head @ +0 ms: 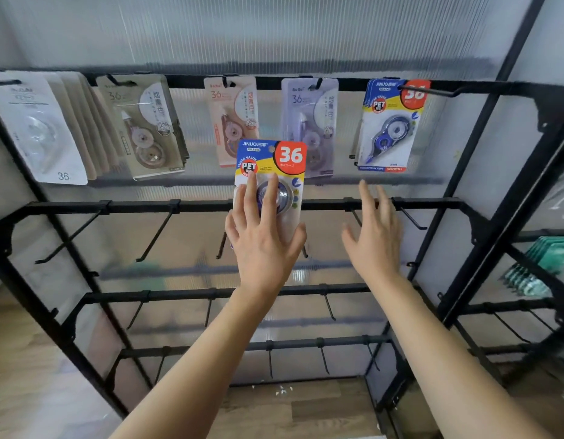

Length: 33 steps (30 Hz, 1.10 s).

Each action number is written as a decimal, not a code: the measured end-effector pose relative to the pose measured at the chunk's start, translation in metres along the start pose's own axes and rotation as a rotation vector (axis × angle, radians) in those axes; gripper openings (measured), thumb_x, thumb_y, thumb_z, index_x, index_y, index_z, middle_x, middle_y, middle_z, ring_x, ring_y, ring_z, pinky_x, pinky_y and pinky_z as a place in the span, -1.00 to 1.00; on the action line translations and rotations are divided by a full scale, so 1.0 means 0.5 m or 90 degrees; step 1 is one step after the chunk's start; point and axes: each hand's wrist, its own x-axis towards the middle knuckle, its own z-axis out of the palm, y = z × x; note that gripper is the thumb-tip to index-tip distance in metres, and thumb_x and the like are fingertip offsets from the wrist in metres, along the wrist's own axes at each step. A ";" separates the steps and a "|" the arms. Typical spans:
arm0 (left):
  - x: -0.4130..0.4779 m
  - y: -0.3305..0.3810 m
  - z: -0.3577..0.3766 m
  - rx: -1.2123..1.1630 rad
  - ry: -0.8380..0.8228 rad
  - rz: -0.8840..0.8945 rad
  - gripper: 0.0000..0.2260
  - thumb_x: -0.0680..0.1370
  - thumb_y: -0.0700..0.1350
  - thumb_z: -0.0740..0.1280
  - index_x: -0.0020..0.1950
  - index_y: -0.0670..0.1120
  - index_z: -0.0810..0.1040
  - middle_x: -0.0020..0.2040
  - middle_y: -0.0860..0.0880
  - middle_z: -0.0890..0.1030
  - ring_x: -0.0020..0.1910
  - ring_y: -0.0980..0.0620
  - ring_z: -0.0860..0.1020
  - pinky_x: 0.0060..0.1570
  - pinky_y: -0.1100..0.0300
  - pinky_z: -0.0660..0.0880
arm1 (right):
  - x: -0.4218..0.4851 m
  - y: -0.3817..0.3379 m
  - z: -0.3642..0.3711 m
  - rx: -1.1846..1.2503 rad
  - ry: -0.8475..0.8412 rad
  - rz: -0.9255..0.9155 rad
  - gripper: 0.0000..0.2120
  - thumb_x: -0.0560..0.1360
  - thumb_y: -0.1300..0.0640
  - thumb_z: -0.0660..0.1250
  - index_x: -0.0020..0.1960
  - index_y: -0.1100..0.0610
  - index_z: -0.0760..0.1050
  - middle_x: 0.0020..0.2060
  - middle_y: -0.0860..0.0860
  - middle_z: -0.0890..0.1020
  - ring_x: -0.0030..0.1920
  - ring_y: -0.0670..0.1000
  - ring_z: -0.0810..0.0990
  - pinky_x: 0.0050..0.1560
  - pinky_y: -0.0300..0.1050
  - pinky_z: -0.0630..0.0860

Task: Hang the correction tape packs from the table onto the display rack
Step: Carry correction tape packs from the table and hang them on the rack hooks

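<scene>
- Left hand clamps the blue pack low, fingers over its blister.
- Right hand spread, empty.
- Likely light, stiff card; keep hang-hole clear.

Both forearms reach forward. The left hand grips a correction tape pack, fingers spread over its front. The right hand beside it has straight, relaxed fingers.

On the display rack, hung packs line the top rail. Below that rail, the left hand holds a correction tape pack before the second rail; the right hand is beside it, to the right.
</scene>
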 end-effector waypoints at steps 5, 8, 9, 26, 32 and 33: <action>0.003 0.102 0.044 -0.030 0.004 0.038 -0.33 0.44 0.08 0.31 0.51 -0.03 0.21 0.53 -0.13 0.19 0.50 -0.17 0.15 0.37 -0.11 0.13 | -0.029 0.091 -0.025 0.021 0.010 0.020 -0.32 0.50 0.17 0.35 0.53 0.08 0.10 0.50 0.21 0.14 0.48 0.22 0.15 0.43 0.15 0.08; 0.002 0.169 0.071 -0.043 0.014 0.051 -0.33 0.44 0.08 0.31 0.51 -0.01 0.19 0.53 -0.14 0.19 0.50 -0.18 0.16 0.35 -0.13 0.16 | -0.035 0.143 -0.037 0.035 -0.007 0.014 -0.33 0.51 0.15 0.34 0.53 0.10 0.11 0.50 0.20 0.15 0.49 0.20 0.13 0.45 0.18 0.09; 0.000 0.192 0.079 -0.044 0.016 0.060 -0.34 0.45 0.09 0.30 0.51 -0.01 0.19 0.53 -0.15 0.19 0.50 -0.19 0.16 0.35 -0.12 0.16 | -0.036 0.158 -0.040 0.038 -0.016 0.009 -0.33 0.51 0.15 0.34 0.53 0.10 0.11 0.50 0.20 0.15 0.50 0.19 0.12 0.45 0.20 0.10; 0.004 0.405 0.158 0.013 0.037 0.054 -0.33 0.45 0.05 0.40 0.51 0.00 0.25 0.54 -0.09 0.17 0.51 -0.13 0.13 0.37 -0.14 0.17 | -0.015 0.251 -0.009 0.045 -0.141 -0.043 -0.78 0.49 0.30 0.28 0.04 0.45 0.52 -0.04 0.38 0.57 0.09 0.33 0.51 0.10 0.28 0.39; 0.017 0.418 0.174 0.028 0.048 0.027 -0.31 0.45 0.07 0.39 0.53 0.03 0.20 0.55 -0.06 0.14 0.51 -0.10 0.10 0.38 -0.09 0.16 | -0.009 0.260 -0.010 0.055 -0.136 -0.053 -0.74 0.48 0.28 0.31 0.10 0.42 0.51 0.03 0.34 0.57 0.12 0.30 0.50 0.11 0.22 0.40; 0.017 0.422 0.177 0.027 0.055 0.022 -0.31 0.45 0.07 0.39 0.52 0.03 0.21 0.55 -0.07 0.14 0.51 -0.10 0.10 0.38 -0.08 0.16 | -0.006 0.265 -0.006 0.051 -0.154 -0.058 -0.80 0.51 0.26 0.27 0.07 0.36 0.50 0.01 0.28 0.56 0.10 0.23 0.49 0.11 0.14 0.39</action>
